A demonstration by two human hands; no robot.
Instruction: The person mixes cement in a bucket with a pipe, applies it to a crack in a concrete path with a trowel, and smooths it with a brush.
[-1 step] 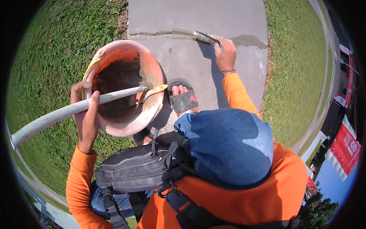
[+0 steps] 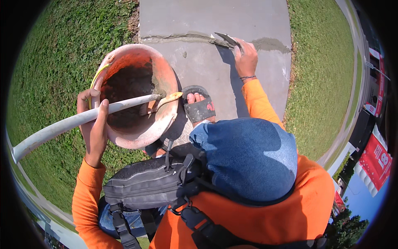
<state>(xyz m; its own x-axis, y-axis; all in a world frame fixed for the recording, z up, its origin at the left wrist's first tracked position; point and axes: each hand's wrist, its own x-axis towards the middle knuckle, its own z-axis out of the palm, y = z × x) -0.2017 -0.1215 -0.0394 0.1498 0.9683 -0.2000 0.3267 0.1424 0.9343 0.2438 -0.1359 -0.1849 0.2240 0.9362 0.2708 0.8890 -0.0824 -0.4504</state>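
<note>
My right hand [image 2: 246,58] is closed around a trowel [image 2: 226,39], its thin blade tilted above a ridge of wet mortar [image 2: 178,37] that runs across the grey concrete path [image 2: 215,16]. My left hand [image 2: 93,128] grips the left side of a pale, orange-lined bucket [image 2: 126,142], the thumb up against a long white pipe-like handle [image 2: 54,130]. That handle slants across the rim, its far end inside next to a tool with a yellowish tip [image 2: 172,97]. Dark grey mortar [image 2: 128,83] lies in the bucket; its depth cannot be made out.
Grass [image 2: 54,62] borders the path on the left, with more lawn [image 2: 319,70] on the right. My sandalled foot [image 2: 199,106] stands right beside the bucket. A black bag [image 2: 145,186] hangs at my front. A small mortar blob [image 2: 185,54] sits on the concrete.
The trowel has shifted slightly right and its blade is tipped up a little more, with my right hand moving along. My left hand and the bucket stay practically where they were.
</note>
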